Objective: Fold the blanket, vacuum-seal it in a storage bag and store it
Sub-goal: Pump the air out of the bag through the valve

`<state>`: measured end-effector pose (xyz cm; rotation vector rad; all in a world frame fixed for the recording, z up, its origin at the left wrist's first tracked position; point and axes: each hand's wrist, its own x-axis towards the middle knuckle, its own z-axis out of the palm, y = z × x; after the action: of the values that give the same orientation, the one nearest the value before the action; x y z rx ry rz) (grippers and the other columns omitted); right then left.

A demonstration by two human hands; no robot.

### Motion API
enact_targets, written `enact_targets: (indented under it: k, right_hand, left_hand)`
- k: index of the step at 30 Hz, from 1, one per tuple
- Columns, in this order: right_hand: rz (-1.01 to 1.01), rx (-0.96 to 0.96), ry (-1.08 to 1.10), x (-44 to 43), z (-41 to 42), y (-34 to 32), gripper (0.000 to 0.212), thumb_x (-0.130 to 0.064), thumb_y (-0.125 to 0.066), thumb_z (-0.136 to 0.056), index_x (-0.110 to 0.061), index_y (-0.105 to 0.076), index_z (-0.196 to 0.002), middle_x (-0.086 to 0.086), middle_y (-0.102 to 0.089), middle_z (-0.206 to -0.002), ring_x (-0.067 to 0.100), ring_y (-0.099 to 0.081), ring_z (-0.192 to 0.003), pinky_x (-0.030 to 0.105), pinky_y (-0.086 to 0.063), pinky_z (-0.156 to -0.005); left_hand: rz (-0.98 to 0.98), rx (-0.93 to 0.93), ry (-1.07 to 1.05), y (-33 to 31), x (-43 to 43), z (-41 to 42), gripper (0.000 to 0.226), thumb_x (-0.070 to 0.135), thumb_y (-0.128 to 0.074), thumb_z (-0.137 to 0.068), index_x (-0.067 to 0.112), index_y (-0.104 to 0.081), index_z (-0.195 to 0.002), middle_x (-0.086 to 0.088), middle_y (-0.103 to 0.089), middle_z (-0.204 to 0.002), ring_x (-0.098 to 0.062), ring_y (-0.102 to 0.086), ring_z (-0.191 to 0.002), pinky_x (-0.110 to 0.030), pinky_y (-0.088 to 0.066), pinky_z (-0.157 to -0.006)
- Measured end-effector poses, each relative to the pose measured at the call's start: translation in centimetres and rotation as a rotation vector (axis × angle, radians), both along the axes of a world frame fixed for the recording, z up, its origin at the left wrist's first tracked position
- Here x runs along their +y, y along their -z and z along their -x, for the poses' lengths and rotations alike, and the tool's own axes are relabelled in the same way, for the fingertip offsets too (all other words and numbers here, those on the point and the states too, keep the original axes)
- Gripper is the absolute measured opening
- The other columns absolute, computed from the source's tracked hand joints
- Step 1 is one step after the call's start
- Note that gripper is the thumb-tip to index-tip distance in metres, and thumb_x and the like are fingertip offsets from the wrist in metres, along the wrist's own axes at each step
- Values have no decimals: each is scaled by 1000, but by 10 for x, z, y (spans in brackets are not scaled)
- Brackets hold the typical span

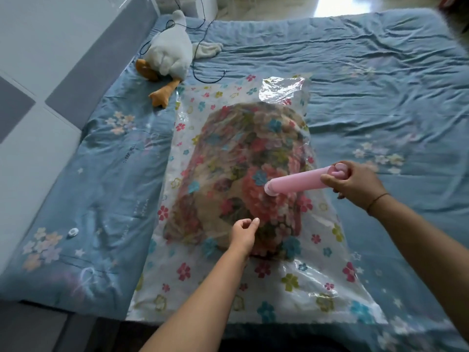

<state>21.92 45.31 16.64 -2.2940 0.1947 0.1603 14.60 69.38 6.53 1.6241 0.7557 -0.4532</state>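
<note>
On the bed (pixel 380 72), in the middle of the blue sheet, the flower-printed storage bag (pixel 182 283) lies flat with its length running from near to far. The folded blanket (pixel 243 153) is already inside it, a rounded bulge under the clear plastic.

My right hand (pixel 355 184) holds the pink hand pump (pixel 297 182). The fingers are curled round its right end, and the thumb lies over the knob there. The pump's white mouth points left and hangs just over the plastic above the blanket. I cannot tell whether it touches the bag, and I can't see the bag's valve.

My left hand (pixel 242 233) is over the near end of the bulge. Its fingers are loosely curled, the thumb and forefinger are apart, and it holds nothing that I can see.

I judge the folding and bagging done and the air-drawing step about to begin. Next I need to seat the pump's mouth squarely on the valve and steady the bag with my left hand while I pump.

A small white round cap (pixel 72 232) lies on the sheet to the near left. A plush goose (pixel 172 49) and a black cable (pixel 203 74) lie at the far left.
</note>
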Motion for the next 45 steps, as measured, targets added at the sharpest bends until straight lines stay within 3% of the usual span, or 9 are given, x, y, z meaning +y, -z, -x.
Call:
enact_targets:
  k: [6,8,13,17,21,25,34,39,45]
  right_hand:
    - [56,94,-48,20,14,21,18,-26,-74,-82,-15,-63,-89,8,-64,-73,33,-66,-67,47,-59,-69]
    - [-44,147,14,27,30,44,14,-23,-74,-82,-19,-61,-84,5,-61,-71,29,-64,-62,42,-59,-62]
    - [-415,-30,300,24,63,46,14,-14,-69,-88,-22,-59,-84,10,-59,-81,16,-61,-55,22,-56,-51]
    - [-828,217,491,47,97,69,19,-21,-73,-82,-16,-59,-95,12,-61,-84,9,-64,-56,19,-56,-55]
    - [-958,504,514,83,137,108,24,-19,-69,-83,-9,-59,-102,14,-59,-101,18,-59,-76,18,-52,-55]
    - [-1036,681,478,104,164,120,77,-37,-78,-47,-7,-55,-115,7,-62,-104,19,-60,-88,25,-52,-70]
    - [-998,672,371,106,167,112,32,-23,-70,-70,-15,-57,-99,8,-61,-101,20,-60,-86,31,-47,-80]
    - [-974,549,438,94,185,108,5,-11,-56,-93,-14,-55,-90,7,-61,-85,10,-62,-60,23,-44,-62]
    - [-821,301,464,75,230,87,11,-6,-59,-91,-16,-54,-90,9,-60,-87,11,-64,-58,19,-55,-54]
  left_hand:
    - [-601,-14,556,37,25,37,63,46,-60,-92,18,-40,-145,-1,-33,-150,-22,-31,-139,-33,-26,-114]
    - [-548,57,472,65,30,68,62,46,-62,-91,19,-42,-143,-1,-34,-149,-22,-34,-138,-35,-30,-113]
    - [-315,384,-333,83,34,110,62,44,-69,-86,9,-48,-133,-15,-50,-134,-35,-53,-118,-45,-45,-99]
    - [88,576,-724,93,41,130,76,39,-74,-84,4,-40,-142,-19,-46,-143,-37,-48,-128,-48,-42,-107]
    - [281,558,-673,108,50,145,67,44,-60,-92,5,-42,-144,-15,-48,-143,-33,-48,-131,-43,-42,-105]
    - [656,584,-823,105,50,153,69,42,-69,-84,2,-49,-137,-20,-54,-138,-38,-59,-111,-52,-46,-92]
    - [409,401,-897,127,58,201,39,18,-76,-83,5,-60,-115,-15,-66,-107,-30,-63,-89,-45,-53,-87]
    - [397,494,-917,129,63,260,34,9,-73,-84,2,-59,-115,-17,-66,-92,-31,-61,-74,-37,-57,-48]
    - [318,591,-896,146,95,324,62,15,-79,-79,-5,-51,-131,-18,-59,-125,-40,-58,-116,-49,-49,-89]
